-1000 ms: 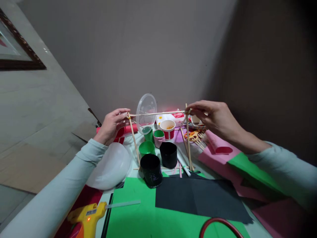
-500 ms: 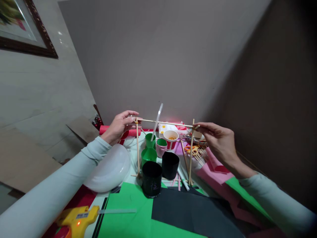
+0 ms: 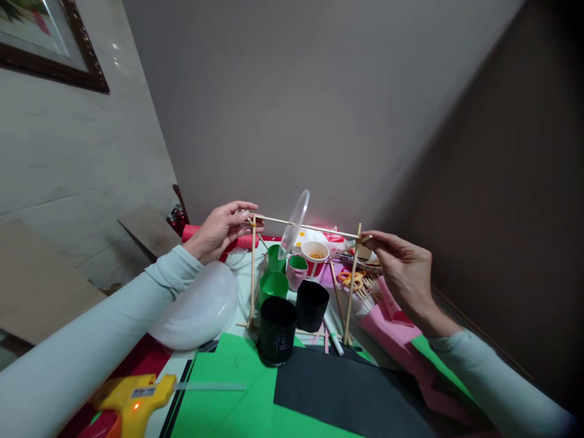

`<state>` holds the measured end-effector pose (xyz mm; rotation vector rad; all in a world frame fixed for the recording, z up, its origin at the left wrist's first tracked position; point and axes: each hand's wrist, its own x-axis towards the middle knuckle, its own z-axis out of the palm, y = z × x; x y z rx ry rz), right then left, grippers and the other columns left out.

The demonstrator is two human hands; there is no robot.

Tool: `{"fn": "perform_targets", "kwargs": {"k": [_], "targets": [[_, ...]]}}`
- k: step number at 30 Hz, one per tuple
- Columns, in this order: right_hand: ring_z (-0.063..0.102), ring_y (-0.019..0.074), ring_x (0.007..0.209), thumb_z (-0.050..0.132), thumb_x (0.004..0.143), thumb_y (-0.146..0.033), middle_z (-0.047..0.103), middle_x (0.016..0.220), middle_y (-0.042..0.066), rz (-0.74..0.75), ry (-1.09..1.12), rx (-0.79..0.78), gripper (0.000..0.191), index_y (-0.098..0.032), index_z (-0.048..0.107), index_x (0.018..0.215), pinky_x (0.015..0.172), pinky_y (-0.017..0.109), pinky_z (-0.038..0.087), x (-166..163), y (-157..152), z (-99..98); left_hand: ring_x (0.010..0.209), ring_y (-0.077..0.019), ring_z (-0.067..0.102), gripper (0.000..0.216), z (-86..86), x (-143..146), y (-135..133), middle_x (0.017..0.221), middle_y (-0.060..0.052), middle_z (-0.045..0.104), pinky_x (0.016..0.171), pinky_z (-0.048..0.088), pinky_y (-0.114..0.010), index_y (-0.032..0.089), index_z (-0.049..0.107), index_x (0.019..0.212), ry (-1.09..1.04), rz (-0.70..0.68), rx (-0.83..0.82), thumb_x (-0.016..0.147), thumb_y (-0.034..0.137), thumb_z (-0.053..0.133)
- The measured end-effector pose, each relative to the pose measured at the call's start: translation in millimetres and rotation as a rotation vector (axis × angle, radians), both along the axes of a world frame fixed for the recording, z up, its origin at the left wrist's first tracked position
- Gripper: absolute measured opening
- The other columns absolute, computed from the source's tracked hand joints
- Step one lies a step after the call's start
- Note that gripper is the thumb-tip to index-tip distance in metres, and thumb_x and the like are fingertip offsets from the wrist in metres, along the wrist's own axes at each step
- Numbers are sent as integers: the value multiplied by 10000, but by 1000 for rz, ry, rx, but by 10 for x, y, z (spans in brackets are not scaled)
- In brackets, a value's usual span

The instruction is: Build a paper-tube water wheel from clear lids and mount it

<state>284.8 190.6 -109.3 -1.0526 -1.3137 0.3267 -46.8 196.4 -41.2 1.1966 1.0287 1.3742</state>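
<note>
A frame of thin wooden sticks (image 3: 305, 227) stands on the table: two uprights joined by a horizontal stick on top. A clear plastic lid (image 3: 294, 224) hangs on the horizontal stick, turned nearly edge-on. My left hand (image 3: 223, 228) pinches the left top joint. My right hand (image 3: 401, 267) pinches the right end of the horizontal stick, by the right upright (image 3: 351, 292). Under the frame stand two black cups (image 3: 276, 331), green cups (image 3: 272, 285) and a red-and-white cup (image 3: 316, 255).
A yellow glue gun (image 3: 132, 398) lies at the near left beside a white plastic bowl (image 3: 198, 307). Green (image 3: 228, 401) and black paper sheets (image 3: 347, 392) cover the front. Pink paper (image 3: 392, 322), orange scissors (image 3: 349, 277) and loose sticks lie at the right. Walls close in behind.
The hanging clear lid has spun from facing me to nearly edge-on. My right hand has slid from over the right joint to the stick's outer end. The view has tilted upward.
</note>
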Motion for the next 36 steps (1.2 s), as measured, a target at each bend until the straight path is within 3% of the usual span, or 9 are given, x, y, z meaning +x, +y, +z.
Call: {"fn": "perform_targets", "kwargs": {"k": [6,11,16,21,24,29,32,36], "targets": [[787,262,861,769,753,-348,847,906,39,-19,68,-5,161,-283,847,878,809,424,633,9,22,-22,1003,-224,783,322,-71,-37,5,1023,-123,797,1041,587,-408,102,683,1058,-32,-45,33,798,-68,598],[792,257,861,783,764,-316,845,910,31,-7,42,-2,147,-297,846,896,812,420,648,31,23,-21,996,-225,776,393,-134,-62,27,1023,-105,805,1069,570,-439,120,691,1157,-5,-84,73,783,14,751],[789,244,902,734,821,-274,843,942,37,67,-113,27,147,-285,842,920,858,409,636,55,18,55,969,-217,781,363,-156,-74,42,1139,-127,797,1091,554,-443,128,754,1154,71,-100,80,799,55,752],[778,251,908,739,847,-275,837,975,44,169,-251,41,139,-293,840,941,891,435,619,119,-8,151,1023,-220,770,285,-156,-74,17,1253,-135,775,1045,587,-416,162,801,1091,170,-61,110,826,99,716],[775,245,935,713,873,-272,832,1009,54,186,-282,52,151,-273,836,960,890,427,620,135,-51,177,1077,-255,760,287,-157,-71,-16,1223,-126,793,1039,585,-443,202,818,1107,273,-21,154,847,146,710],[774,222,1001,662,915,-252,828,1064,56,180,-292,63,184,-251,826,998,923,398,608,118,-38,167,1191,-309,711,350,-156,-60,-32,1133,-120,823,1188,432,-477,182,808,1194,555,135,295,870,280,718],[784,215,941,666,895,-217,837,1005,52,178,-274,70,179,-243,829,965,886,382,615,110,16,156,1183,-341,710,443,-143,-48,-17,1172,-148,814,1169,435,-529,149,770,1269,629,135,310,868,324,700],[784,205,883,662,887,-195,838,950,46,181,-254,80,177,-232,830,926,848,365,618,88,42,143,1126,-316,730,452,-127,-57,6,1157,-146,817,1131,480,-515,137,766,1265,661,110,292,855,314,692]]}}
